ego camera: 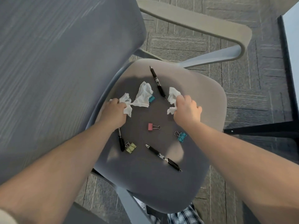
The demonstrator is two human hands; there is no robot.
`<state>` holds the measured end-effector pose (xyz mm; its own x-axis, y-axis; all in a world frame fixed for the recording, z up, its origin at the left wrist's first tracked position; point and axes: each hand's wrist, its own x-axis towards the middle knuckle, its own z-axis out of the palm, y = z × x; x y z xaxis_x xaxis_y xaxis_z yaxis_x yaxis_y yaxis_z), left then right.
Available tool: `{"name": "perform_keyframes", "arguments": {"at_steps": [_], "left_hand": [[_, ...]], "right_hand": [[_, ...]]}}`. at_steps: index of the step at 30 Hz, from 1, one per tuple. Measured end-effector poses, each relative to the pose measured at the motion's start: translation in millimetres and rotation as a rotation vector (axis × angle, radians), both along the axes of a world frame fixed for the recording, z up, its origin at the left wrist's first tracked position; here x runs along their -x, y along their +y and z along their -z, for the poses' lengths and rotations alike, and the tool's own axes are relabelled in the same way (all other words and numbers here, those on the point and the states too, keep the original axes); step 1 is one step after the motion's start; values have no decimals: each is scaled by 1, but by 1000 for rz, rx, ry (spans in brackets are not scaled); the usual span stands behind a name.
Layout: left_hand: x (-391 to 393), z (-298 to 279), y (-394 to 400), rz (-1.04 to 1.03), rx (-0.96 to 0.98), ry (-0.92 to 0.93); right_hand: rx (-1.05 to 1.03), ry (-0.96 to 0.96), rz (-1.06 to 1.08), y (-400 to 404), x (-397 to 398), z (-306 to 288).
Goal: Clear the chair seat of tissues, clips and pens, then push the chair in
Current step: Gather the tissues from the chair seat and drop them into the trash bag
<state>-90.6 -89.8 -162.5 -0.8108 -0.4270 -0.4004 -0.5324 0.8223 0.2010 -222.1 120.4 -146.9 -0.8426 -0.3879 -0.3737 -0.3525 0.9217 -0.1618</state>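
Both hands are clenched on tissue: the left hand (115, 110) grips a crumpled wad (127, 102) at 9 o'clock on the seat (202, 88), the right hand (187, 109) another wad (173, 99) at 2 o'clock, probably to clear the bulky litter first. A third tissue (144, 94) lies loose between them, half covering a teal clip (151, 99). Further out lie pink (152, 126), teal (181, 136) and yellow (130, 147) clips and three pens, at 12 (157, 81), 5 (162, 156) and 8 o'clock (120, 141), the last partly hidden under the left wrist. Whether the left wad touches the loose tissue is unclear; the table (291, 46) is cut off at the frame's right edge
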Motion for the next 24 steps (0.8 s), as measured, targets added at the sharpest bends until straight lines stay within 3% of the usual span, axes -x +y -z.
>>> {"name": "perform_keyframes", "arguments": {"at_steps": [8, 14, 21, 24], "left_hand": [[13, -24, 19, -129, -79, 206], [42, -38, 31, -195, -138, 248], [59, -60, 46, -455, -197, 318], [70, -51, 50, -417, -180, 309]], "right_hand": [[229, 189, -4, 2, 1, -9], [305, 149, -7, -3, 7, -24], [327, 100, 8, 3, 4, -23], [319, 84, 33, 7, 3, -18]]}}
